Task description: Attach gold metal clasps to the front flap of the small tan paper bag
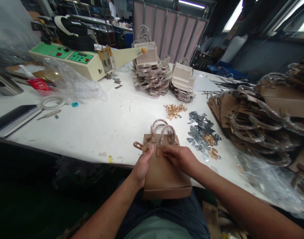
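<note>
A small brown handbag (167,176) leans at the table's front edge above my lap, its two plastic-wrapped handles (161,124) standing up. My left hand (142,166) grips the bag's left side, thumb upward on the front. Beside that thumb, a strap with a gold-coloured slotted metal plate (138,145) sticks out to the left. My right hand (179,158) is closed, its fingertips pinched together against the bag's front, just right of a handle's base. Whatever those fingertips hold, if anything, is hidden.
Gold-coloured fasteners (174,111) and flat grey metal plates (200,127) lie in heaps beyond the bag. Brown bags (256,113) pile up at right, with more bag stacks (152,74) behind. A cream machine (87,64), tape roll (51,102) and dark folder (15,118) occupy the left.
</note>
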`<state>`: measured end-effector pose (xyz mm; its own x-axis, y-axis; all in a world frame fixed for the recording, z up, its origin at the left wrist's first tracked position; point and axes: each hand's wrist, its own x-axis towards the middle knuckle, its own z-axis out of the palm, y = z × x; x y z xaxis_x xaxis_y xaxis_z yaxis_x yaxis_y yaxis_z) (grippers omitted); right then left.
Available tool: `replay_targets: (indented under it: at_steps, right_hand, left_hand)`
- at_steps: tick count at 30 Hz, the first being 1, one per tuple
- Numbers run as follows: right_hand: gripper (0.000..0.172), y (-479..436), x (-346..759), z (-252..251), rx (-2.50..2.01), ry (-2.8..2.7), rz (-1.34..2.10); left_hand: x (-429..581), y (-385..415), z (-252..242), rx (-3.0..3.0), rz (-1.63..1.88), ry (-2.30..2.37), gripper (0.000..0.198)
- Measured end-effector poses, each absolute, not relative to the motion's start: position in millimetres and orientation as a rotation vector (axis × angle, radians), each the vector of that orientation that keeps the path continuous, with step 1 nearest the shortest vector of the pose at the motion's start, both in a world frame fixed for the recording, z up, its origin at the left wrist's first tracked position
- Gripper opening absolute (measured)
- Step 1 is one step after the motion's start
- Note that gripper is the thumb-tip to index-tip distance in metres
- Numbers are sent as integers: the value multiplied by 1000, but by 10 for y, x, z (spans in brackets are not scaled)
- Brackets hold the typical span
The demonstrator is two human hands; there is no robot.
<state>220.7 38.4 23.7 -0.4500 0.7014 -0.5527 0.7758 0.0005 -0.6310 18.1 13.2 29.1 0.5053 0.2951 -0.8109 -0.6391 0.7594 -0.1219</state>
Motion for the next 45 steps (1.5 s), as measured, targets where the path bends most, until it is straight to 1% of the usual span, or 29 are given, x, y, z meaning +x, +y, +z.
replay_targets:
  at_steps: [2,4,5,8,9,12,13,16,17,18,19,22,24,28,31,34,36,38,40,41,45]
  right_hand:
    - [7,386,2212,238,1614,2142,-1486]
    - [9,363,2241,239,1680,2119,-1587]
    - [12,346,2261,243,1740,2090,-1650]
    - [28,302,2318,268,1920,1928,-1821]
    - [30,298,2330,280,1953,1866,-1860]
    - [28,336,2341,320,1987,1842,-1830]
    - [33,367,2341,334,1989,1878,-1774]
    - [59,514,2346,390,1880,2044,-1615]
    - [62,578,2350,414,1799,2075,-1587]
    - [62,647,2354,440,1705,2084,-1562]
    - [57,719,2357,467,1604,2076,-1535]
    - [33,912,2361,526,1343,2031,-1470]
    - [21,989,2362,524,1251,2056,-1451]
    - [13,991,2389,408,1238,2074,-1529]
    - [11,940,2425,332,1274,2063,-1594]
    - [11,912,2440,422,1300,2105,-1530]
    - [13,884,2442,591,1299,2202,-1359]
    - [14,808,2455,801,1297,2342,-1129]
    - [10,665,2492,992,1323,2511,-951]
    - [9,571,2520,1067,1341,2587,-906]
    - [24,150,2639,1221,1370,2658,-876]
  left_hand:
    - [183,126,291,-421,599,873,60]
    - [181,112,279,-422,593,874,61]
    - [178,105,271,-429,587,874,62]
    - [169,94,249,-462,557,841,66]
    - [167,94,244,-470,549,827,67]
    - [160,100,234,-472,558,806,63]
    - [157,97,230,-466,574,804,61]
    - [138,62,211,-443,613,785,58]
    - [126,43,204,-423,629,791,56]
    - [110,22,198,-393,642,806,54]
    - [93,2,194,-352,643,825,51]
    - [44,-34,196,-184,608,916,37]
    - [24,-34,203,-108,572,966,30]
    - [8,-9,198,-96,514,990,38]
    - [19,15,189,-56,479,1002,39]
    - [54,53,225,85,483,1045,44]
    - [68,88,299,275,477,1080,45]
    - [52,125,429,535,452,1111,40]
    - [-2,160,615,822,425,1100,40]
    - [-38,175,725,966,413,1065,45]
    - [-136,228,1194,1409,339,910,78]
